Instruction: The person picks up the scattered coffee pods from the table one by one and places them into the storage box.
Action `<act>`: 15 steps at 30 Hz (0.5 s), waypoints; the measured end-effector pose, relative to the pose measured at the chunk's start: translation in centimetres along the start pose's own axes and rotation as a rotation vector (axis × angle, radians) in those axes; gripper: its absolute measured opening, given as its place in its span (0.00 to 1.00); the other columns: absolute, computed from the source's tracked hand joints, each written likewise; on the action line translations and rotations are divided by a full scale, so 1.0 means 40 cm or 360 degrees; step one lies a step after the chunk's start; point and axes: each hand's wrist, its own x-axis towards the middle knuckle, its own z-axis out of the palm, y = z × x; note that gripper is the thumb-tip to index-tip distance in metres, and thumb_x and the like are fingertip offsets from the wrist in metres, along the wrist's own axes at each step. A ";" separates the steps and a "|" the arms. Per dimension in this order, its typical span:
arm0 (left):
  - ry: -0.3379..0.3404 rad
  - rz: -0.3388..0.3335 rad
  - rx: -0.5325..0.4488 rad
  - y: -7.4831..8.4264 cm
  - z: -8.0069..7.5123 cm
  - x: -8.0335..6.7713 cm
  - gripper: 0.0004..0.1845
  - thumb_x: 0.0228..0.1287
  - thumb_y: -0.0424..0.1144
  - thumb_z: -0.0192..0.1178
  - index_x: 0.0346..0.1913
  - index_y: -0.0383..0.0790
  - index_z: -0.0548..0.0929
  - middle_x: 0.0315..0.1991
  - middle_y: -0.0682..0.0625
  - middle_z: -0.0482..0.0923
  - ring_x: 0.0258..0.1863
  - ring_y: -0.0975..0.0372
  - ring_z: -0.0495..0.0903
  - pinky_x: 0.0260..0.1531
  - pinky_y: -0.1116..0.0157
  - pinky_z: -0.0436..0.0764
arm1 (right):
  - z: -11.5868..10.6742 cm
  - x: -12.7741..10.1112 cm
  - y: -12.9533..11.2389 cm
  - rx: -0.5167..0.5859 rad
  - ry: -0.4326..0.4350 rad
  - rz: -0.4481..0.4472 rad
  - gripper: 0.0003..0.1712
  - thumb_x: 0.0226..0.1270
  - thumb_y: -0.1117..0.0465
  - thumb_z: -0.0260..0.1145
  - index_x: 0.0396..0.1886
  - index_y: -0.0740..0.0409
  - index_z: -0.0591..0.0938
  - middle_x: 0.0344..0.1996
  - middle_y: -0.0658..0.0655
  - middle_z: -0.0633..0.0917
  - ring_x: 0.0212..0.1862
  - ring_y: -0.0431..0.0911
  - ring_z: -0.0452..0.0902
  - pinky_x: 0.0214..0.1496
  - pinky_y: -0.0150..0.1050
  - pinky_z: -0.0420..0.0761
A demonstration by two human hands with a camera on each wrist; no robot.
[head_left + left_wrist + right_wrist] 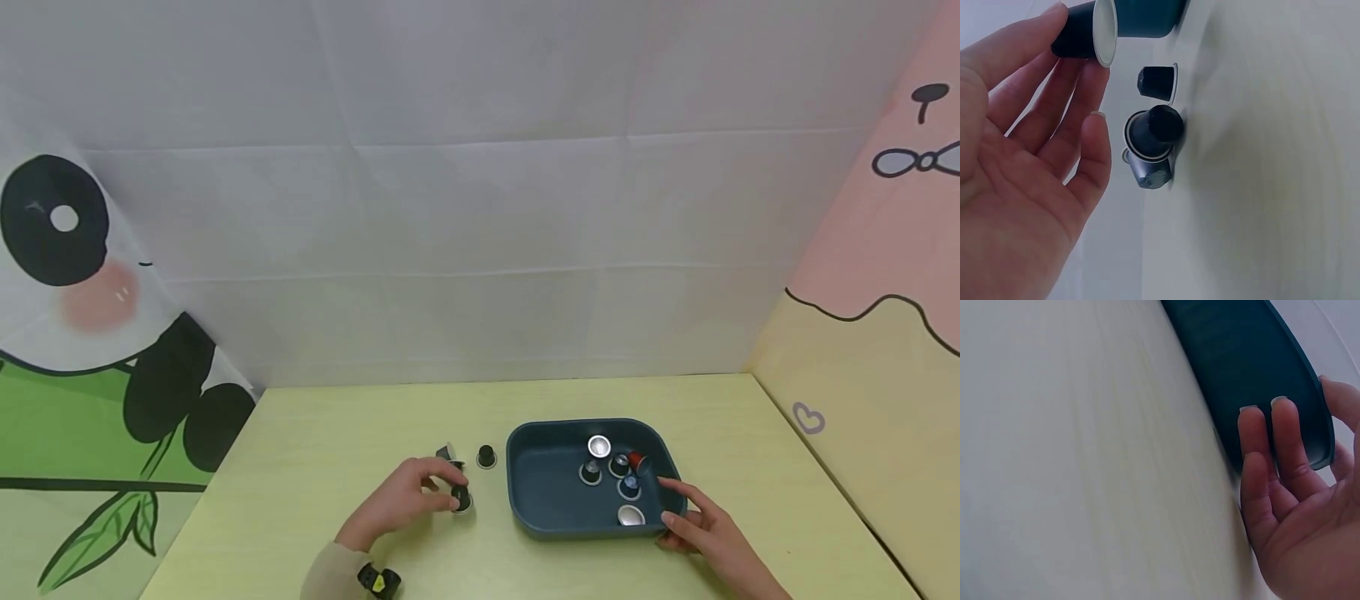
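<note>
A screened-off desk booth: a creased white sheet (pixel 480 208) backs the pale wood-grain desk (pixel 300 467), flanked by a green-and-white cartoon panel (pixel 52 429) and a pink-and-yellow cartoon panel (pixel 885 250); the wider room cannot be told.

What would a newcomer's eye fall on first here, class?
Probably the dark blue tray on the pale tabletop, capsules gathered toward its right side, the right hand holding its right end. Left of it, the left hand pinches a black capsule. A huge black cartoon eye sits at the far left.
</note>
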 end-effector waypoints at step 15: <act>0.0013 0.0098 0.0039 0.031 -0.028 0.011 0.13 0.62 0.41 0.70 0.49 0.48 0.87 0.46 0.58 0.82 0.46 0.60 0.80 0.45 0.59 0.77 | 0.000 -0.002 -0.001 -0.0018 0.0017 -0.0009 0.22 0.76 0.59 0.60 0.64 0.34 0.74 0.32 0.65 0.85 0.32 0.50 0.83 0.44 0.36 0.83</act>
